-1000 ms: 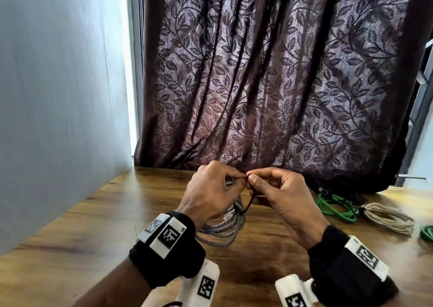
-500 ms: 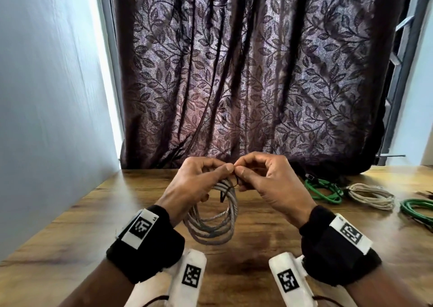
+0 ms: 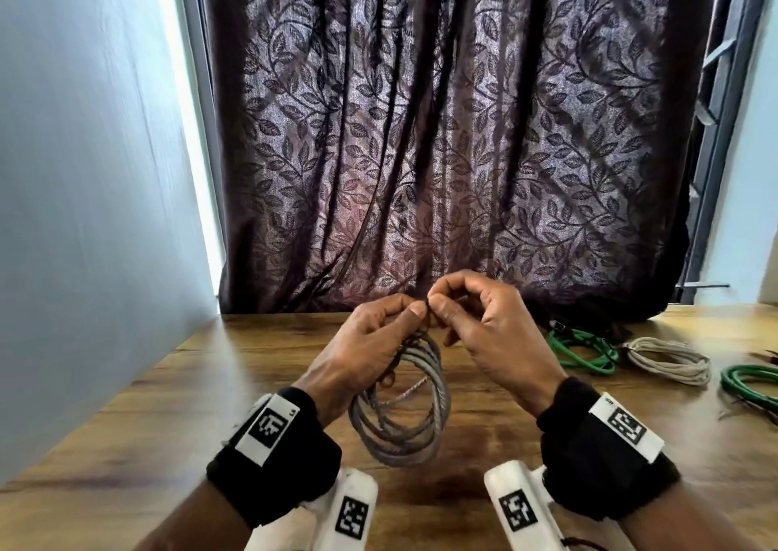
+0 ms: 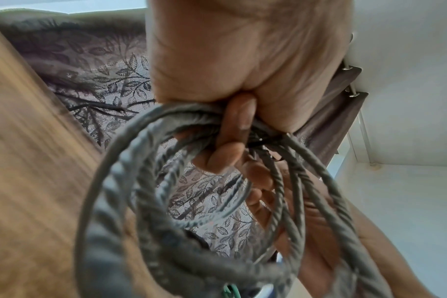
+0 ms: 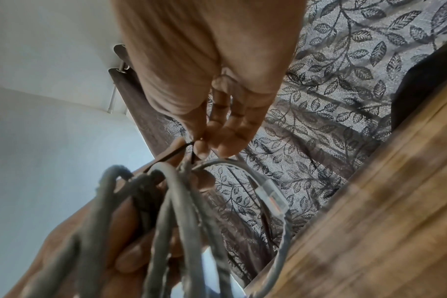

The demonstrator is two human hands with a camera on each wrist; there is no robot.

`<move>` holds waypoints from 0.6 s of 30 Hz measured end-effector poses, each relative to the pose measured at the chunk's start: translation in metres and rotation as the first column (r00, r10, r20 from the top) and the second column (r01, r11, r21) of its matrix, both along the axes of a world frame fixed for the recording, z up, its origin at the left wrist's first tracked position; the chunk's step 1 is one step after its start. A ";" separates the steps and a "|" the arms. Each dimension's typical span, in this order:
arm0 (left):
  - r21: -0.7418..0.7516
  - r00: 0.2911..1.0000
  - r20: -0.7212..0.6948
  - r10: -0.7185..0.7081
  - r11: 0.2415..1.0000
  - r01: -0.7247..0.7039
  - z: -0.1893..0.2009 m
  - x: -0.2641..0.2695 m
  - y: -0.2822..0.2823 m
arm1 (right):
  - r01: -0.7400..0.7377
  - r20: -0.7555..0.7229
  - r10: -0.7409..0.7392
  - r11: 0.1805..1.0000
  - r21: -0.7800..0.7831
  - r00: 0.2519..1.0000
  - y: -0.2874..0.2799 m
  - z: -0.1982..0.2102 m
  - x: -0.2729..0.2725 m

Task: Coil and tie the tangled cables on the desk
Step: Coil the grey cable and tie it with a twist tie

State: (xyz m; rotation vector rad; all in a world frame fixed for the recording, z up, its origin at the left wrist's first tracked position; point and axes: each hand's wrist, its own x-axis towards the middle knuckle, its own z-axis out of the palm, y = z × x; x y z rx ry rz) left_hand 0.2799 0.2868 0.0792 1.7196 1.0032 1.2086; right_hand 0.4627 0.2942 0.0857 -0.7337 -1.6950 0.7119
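Note:
A grey coiled cable (image 3: 404,416) hangs in the air above the wooden desk (image 3: 177,407). My left hand (image 3: 370,340) grips the top of the coil, fingers curled round its loops (image 4: 166,201). My right hand (image 3: 475,319) pinches a thin black tie (image 5: 176,153) at the coil's top, thumb and forefinger meeting the left thumb. The cable's clear plug (image 5: 272,196) dangles beside the loops in the right wrist view.
On the desk at the right lie a green cable coil (image 3: 585,350), a beige coil (image 3: 669,359) and another green coil (image 3: 753,386) at the edge. A dark leaf-patterned curtain (image 3: 442,150) hangs behind the desk; a pale wall (image 3: 84,213) stands on the left.
Both hands stay together at the coil's top, working the black tie. The coil now hangs rounder and more fully in sight. The head view has tilted and shifted.

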 end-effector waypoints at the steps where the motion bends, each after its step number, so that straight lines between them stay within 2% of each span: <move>1: 0.010 1.000 0.003 -0.006 1.000 0.006 0.000 0.000 0.000 | -0.007 0.010 0.007 1.000 0.001 1.000 0.001 0.000 0.000; 7: -0.033 1.000 0.001 -0.011 0.999 0.011 -0.002 0.006 -0.003 | -0.039 0.089 0.039 0.999 0.001 0.995 0.004 0.000 0.002; 10: -0.048 1.000 -0.002 -0.021 0.999 0.020 -0.002 0.006 -0.001 | -0.009 0.091 0.008 1.000 0.005 0.996 0.005 0.000 0.004; 15: -0.034 0.998 0.066 0.008 0.999 -0.006 -0.001 0.013 0.001 | 0.106 0.068 -0.110 0.993 0.055 0.992 0.003 0.000 0.003; 18: -0.046 0.995 0.102 -0.001 0.999 0.006 -0.001 0.018 -0.003 | 0.153 -0.023 -0.152 0.987 0.044 0.988 0.004 -0.001 0.003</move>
